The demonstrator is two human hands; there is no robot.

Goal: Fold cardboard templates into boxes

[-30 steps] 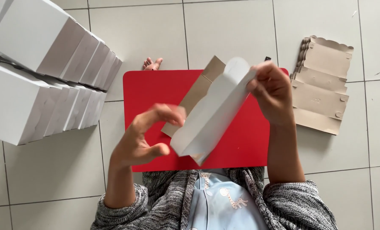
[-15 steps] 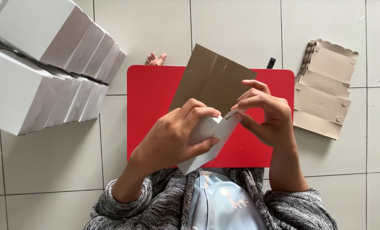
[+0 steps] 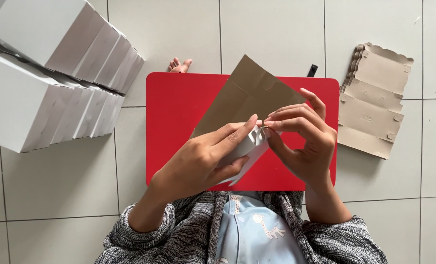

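Pale grey floor tiles [image 3: 276,29] filled the view, and on them lay the red table [image 3: 179,117], a flat board with rounded corners. Over its middle we held a cardboard box blank [image 3: 249,98], brown on the side that faced us and white on the folded part below. Our left hand [image 3: 203,156] gripped that white folded part from the left, fingers laid across it and thumb underneath. Our right hand [image 3: 306,142] pinched a small flap of the blank between thumb and fingertips, right where the two hands met. The brown panel stood up tilted behind our fingers, its top corner reaching past the far edge of the table.

To the left, on the floor, stood rows of finished white boxes [image 3: 52,73], packed side against side. To the right lay a stack of flat brown blanks [image 3: 374,102] with scalloped edges, just beside the table. A bare foot [image 3: 180,65] showed at the far edge, and a small black object [image 3: 312,70] near the far right corner. Our grey knit sleeves [image 3: 179,234] showed at the bottom.
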